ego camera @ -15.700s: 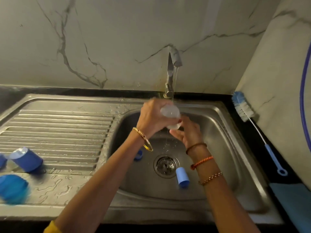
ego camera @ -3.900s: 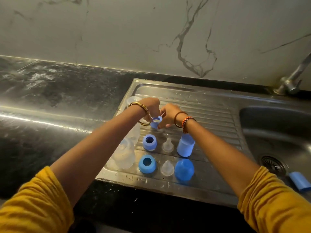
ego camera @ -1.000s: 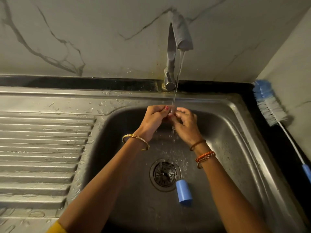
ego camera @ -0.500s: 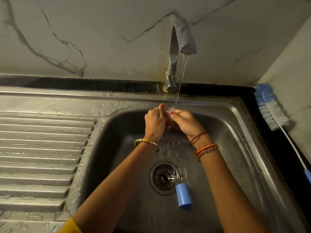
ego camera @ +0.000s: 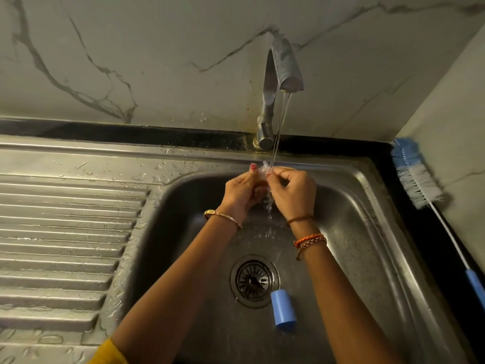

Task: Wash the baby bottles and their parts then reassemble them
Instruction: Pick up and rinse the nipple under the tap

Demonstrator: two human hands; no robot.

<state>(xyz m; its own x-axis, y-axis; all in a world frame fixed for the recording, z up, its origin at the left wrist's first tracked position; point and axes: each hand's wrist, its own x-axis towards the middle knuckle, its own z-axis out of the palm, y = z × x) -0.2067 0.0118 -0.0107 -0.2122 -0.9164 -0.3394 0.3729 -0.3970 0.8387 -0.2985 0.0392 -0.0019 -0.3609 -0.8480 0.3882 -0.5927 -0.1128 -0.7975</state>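
Over the back of the steel sink basin (ego camera: 367, 245), my left hand (ego camera: 242, 191) and my right hand (ego camera: 292, 193) meet under a thin stream of water from the tap (ego camera: 283, 67). Between their fingertips they pinch a small clear part (ego camera: 263, 168), most likely a teat, mostly hidden by the fingers. Water splashes off it into the basin. A blue bottle cap (ego camera: 283, 310) lies on its side on the basin floor, just right of the drain (ego camera: 254, 281).
A ribbed, wet draining board (ego camera: 65, 232) fills the left side. A blue and white bottle brush (ego camera: 420, 185) lies on the dark counter to the right, its handle running toward me. A marble wall stands behind the tap and at the right.
Since one second ago both hands have risen slightly toward the tap and closed in on the clear part under the stream. The blue cap has stayed by the drain.
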